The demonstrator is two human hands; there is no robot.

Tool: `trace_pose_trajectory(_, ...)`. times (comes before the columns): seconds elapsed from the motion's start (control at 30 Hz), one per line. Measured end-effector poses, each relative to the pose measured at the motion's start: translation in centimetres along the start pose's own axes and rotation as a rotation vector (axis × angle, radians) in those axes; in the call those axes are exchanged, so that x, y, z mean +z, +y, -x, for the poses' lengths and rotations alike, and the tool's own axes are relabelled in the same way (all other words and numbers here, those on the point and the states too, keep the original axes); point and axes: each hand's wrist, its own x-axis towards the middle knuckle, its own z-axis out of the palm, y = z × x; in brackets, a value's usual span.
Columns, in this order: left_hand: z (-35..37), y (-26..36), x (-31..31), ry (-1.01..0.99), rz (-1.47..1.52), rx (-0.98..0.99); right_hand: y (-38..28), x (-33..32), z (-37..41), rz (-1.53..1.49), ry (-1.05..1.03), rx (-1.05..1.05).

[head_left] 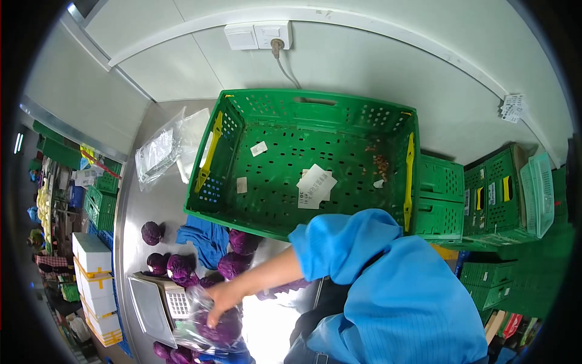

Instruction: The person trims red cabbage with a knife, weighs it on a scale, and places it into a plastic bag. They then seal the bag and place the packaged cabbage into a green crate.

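My right hand (224, 301) reaches across from the right, its fingers curved over a red cabbage (218, 327) in a clear plastic bag (197, 330). Part of the bag is blurred. Right beside it is a weighing scale with a keypad (177, 303) and a flat metal pan (150, 310). More red cabbages (180, 267) lie on the steel table around the scale, one of them (244, 241) against the crate. A dark blue cloth (206, 239) is crumpled among them. My left hand is not in view.
A large green crate (273, 225) holds white labels (316, 187) and some brown debris. Clear plastic bags (159, 151) lie left of it on the steel table (134, 209). Further green crates (439, 188) stand to the right. White foam boxes (94, 267) are stacked at far left.
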Motion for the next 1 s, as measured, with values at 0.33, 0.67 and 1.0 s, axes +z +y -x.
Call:
trace_pose_trajectory(0.33, 9.0, 16.1, -2.1, 0.177, -1.787, 0.927, 21.0, 10.0, 0.4, -0.171, 0.030, 0.626)
trace_pose_trajectory(0.67, 14.2, 16.6, -1.0, 0.737, -2.227, 1.090, 21.9, 10.0, 5.1, 0.611, 0.143, 0.359)
trace_pose_trajectory(1.0, 19.4, 17.5, -3.9, 0.413, -2.476, 2.008, 21.7, 10.7, 19.1, 0.877, 0.514, 0.048)
